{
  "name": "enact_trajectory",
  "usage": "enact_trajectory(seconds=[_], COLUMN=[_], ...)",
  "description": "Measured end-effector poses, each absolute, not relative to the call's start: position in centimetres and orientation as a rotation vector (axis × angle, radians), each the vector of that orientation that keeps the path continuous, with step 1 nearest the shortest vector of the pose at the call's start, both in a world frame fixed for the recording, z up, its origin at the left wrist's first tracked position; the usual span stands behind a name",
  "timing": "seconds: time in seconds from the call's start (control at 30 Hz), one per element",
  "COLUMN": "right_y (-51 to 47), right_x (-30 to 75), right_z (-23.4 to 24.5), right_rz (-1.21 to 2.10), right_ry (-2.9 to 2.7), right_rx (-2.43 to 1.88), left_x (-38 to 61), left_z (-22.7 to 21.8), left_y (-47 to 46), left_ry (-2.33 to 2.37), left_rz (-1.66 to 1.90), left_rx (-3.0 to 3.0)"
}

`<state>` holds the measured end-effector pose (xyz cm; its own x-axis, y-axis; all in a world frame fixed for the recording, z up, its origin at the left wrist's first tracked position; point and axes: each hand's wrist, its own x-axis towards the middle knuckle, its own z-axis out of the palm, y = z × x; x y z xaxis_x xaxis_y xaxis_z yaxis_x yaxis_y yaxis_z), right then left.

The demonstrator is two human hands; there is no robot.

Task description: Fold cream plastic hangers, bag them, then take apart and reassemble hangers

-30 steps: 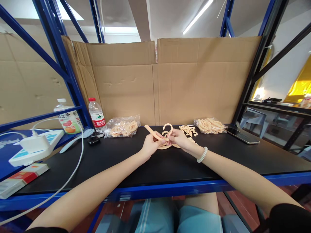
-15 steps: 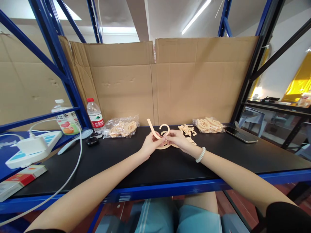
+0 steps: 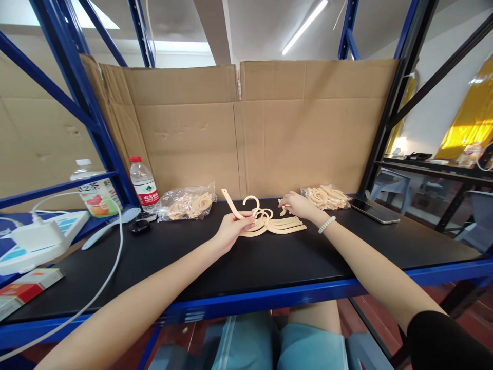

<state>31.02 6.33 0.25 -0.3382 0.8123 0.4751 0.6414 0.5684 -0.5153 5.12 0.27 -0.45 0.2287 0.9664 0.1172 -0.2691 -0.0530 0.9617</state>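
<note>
My left hand (image 3: 231, 231) is closed around a beige plastic hanger arm (image 3: 230, 202), which sticks up at a slant. Just right of that hand, a beige hook (image 3: 251, 199) stands up; whether it belongs to the held hanger is unclear. Several beige hangers (image 3: 287, 226) lie stacked on the black tabletop (image 3: 246, 267) beside the left hand. Farther back, my right hand (image 3: 299, 204) reaches over the small beige plastic pieces (image 3: 283, 209), its fingers bent down and pinched on one. The hand covers most of those pieces.
Clear bags of beige parts lie at the back, one left (image 3: 188, 203) and one right (image 3: 325, 197). A phone (image 3: 373, 210) rests at right. On the left are a water bottle (image 3: 145, 185), a power strip (image 3: 46, 241), a white cable (image 3: 117, 252) and a box (image 3: 29, 290). Cardboard (image 3: 185, 139) stands behind.
My right hand has left the left hand and moved right and back to the small pieces. The stacked hangers now show. My left hand keeps hold of the hanger. The view has shifted slightly.
</note>
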Motion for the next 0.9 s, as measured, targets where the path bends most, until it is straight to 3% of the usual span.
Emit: enact_trajectory(seconds=[0.4,0.9], right_y=[7.0,3.9], right_x=[30.2,27.4], right_z=[-0.5,1.4], right_rz=[0.242,0.944], right_ry=[-2.129,-1.308], right_rx=[-1.084,-0.852], left_x=[5.0,4.9], left_z=[-0.7,-0.8], left_y=[0.8,1.0], left_ry=[0.773,0.714], left_rz=[1.233,1.208], left_rx=[1.075,1.051])
